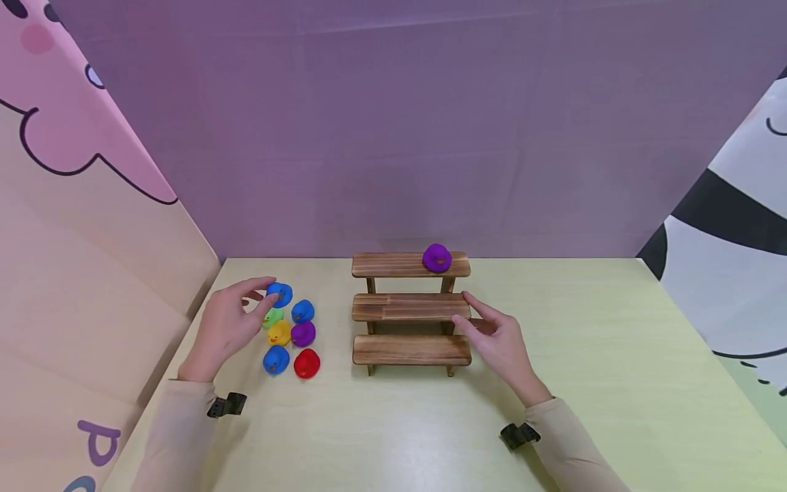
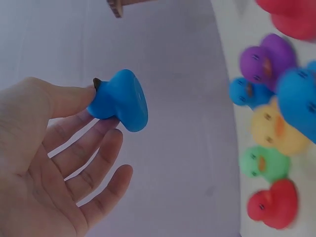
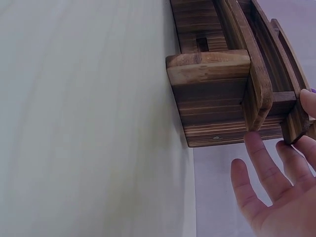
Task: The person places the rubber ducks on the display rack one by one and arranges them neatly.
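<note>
Between thumb and fingertips my left hand [image 1: 229,324] pinches a blue rubber duck [image 1: 280,294], raised above the other ducks. The left wrist view shows that duck [image 2: 121,101] tilted, its flat base turned sideways. At the right end of the three-tier wooden shelf [image 1: 412,350], my right hand [image 1: 501,343] grips the middle step with thumb and fingers. The right wrist view shows fingertips against the end of the wooden steps [image 3: 259,94]; the thumb is partly cut off. A purple duck [image 1: 437,258] sits on the top step, toward its right.
Left of the shelf, several ducks stand in a group: green [image 1: 272,318], yellow [image 1: 279,333], purple [image 1: 303,334], red [image 1: 307,363] and blue [image 1: 276,359]. Behind the pale table [image 1: 393,430] hangs a purple cloth [image 1: 393,137]. Printed panels flank both sides.
</note>
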`<state>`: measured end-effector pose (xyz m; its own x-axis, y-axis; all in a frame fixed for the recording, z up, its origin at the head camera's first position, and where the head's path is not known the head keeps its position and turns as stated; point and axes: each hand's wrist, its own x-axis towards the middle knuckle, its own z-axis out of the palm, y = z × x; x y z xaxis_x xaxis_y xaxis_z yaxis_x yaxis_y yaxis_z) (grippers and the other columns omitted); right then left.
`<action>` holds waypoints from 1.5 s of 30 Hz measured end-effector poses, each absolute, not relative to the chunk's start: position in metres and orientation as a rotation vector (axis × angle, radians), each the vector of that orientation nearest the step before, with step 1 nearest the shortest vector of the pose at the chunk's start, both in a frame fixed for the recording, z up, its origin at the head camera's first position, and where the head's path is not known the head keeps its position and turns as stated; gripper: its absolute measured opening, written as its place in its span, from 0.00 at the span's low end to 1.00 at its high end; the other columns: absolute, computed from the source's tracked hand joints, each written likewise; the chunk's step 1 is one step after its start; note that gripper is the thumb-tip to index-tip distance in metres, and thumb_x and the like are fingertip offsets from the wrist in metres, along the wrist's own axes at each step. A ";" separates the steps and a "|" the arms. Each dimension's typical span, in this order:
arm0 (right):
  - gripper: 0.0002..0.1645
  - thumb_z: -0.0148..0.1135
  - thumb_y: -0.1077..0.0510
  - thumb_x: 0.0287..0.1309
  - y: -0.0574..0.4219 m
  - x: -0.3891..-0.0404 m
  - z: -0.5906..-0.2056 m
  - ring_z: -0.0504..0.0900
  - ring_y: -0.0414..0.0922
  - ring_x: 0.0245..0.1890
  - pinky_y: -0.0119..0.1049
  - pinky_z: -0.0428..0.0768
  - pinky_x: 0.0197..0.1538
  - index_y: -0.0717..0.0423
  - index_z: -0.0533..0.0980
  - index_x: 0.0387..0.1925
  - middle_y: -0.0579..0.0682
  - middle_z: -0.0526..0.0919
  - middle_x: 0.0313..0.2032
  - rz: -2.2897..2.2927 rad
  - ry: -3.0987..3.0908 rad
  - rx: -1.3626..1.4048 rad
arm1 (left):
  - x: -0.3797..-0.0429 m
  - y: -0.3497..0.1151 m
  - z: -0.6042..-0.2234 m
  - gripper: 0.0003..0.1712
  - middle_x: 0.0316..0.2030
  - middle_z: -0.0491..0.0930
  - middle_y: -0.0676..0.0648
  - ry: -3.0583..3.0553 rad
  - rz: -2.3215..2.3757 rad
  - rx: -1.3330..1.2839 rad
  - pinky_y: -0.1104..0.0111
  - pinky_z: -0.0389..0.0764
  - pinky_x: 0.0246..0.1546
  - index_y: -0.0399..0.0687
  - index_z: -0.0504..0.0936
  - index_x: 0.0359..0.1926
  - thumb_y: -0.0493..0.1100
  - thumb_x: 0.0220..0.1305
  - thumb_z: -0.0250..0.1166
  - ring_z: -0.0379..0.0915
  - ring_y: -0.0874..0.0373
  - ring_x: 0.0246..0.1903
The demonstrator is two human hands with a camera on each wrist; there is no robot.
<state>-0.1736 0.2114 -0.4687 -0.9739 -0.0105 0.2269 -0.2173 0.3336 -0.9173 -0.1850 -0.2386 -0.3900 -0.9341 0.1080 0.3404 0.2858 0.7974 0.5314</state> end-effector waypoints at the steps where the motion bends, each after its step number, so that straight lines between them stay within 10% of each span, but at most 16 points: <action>1: 0.34 0.72 0.52 0.70 0.212 -0.174 -0.469 0.92 0.34 0.41 0.26 0.85 0.42 0.52 0.75 0.73 0.62 0.87 0.59 1.699 -2.415 0.209 | -0.187 -0.236 -0.388 0.21 0.49 0.90 0.39 -2.691 -0.872 -0.309 0.49 0.82 0.50 0.43 0.85 0.65 0.43 0.74 0.68 0.85 0.42 0.47; 18: 0.33 0.71 0.54 0.70 0.212 -0.175 -0.469 0.94 0.44 0.42 0.24 0.85 0.45 0.53 0.75 0.73 0.64 0.88 0.57 1.699 -2.391 0.236 | -0.210 -0.179 -0.356 0.22 0.56 0.88 0.42 -2.614 -1.021 -0.401 0.46 0.82 0.55 0.49 0.84 0.66 0.45 0.74 0.68 0.83 0.44 0.50; 45: 0.34 0.72 0.53 0.70 0.211 -0.174 -0.470 0.91 0.31 0.39 0.25 0.85 0.44 0.53 0.75 0.73 0.65 0.89 0.55 1.723 -2.398 0.209 | -0.235 -0.098 -0.344 0.18 0.49 0.90 0.44 -2.506 -1.275 -0.584 0.60 0.83 0.46 0.47 0.88 0.60 0.42 0.72 0.71 0.83 0.50 0.41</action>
<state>-0.1739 0.2108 -0.4696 -0.9737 -0.0083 0.2278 -0.2185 0.3184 -0.9224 -0.2350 -0.0976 -0.3443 -0.8828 0.2299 0.4097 0.4665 0.5316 0.7069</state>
